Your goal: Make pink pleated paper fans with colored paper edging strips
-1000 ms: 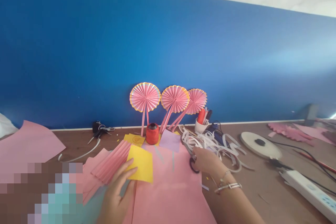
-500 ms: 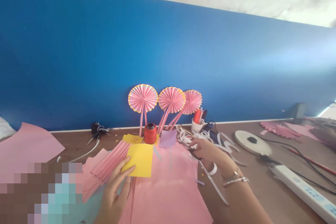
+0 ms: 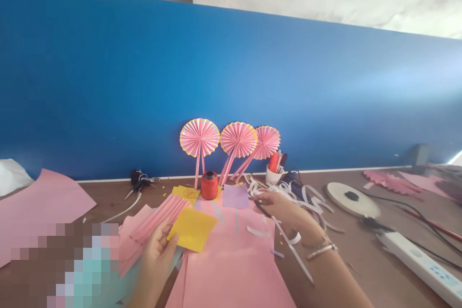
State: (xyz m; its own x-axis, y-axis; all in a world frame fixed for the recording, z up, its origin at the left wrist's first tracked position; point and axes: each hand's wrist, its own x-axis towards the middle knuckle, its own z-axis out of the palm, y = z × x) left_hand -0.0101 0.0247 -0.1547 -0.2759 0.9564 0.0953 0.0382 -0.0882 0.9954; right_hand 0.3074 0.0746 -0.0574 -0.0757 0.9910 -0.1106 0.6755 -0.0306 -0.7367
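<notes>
My left hand (image 3: 160,245) pinches a square yellow paper (image 3: 193,230) by its left edge, thumb on top, and the sheet tilts above the large pink sheets (image 3: 234,269). Under that arm lie pleated pink paper (image 3: 159,226) and pale blue-green paper. My right hand (image 3: 276,207) is closed, palm down, at the right edge of the pink sheets beside curled white paper strips (image 3: 314,197). Something dark shows under its fingers, too hidden to name. A purple paper square (image 3: 236,196) and a spool of red thread (image 3: 209,186) are just beyond the hands.
Three pleated pink paper fans (image 3: 199,138) lean on the blue partition (image 3: 144,67). A white cup (image 3: 273,174) holds pens. Keys (image 3: 140,180) lie at the back left. On the right are a round white lid-like disc (image 3: 352,199), cables and a power strip (image 3: 420,262).
My left hand now grips the yellow square and has tilted it, where its fingers lay spread on it before. My right hand has shifted slightly left, and a white strip shows on the pink sheet.
</notes>
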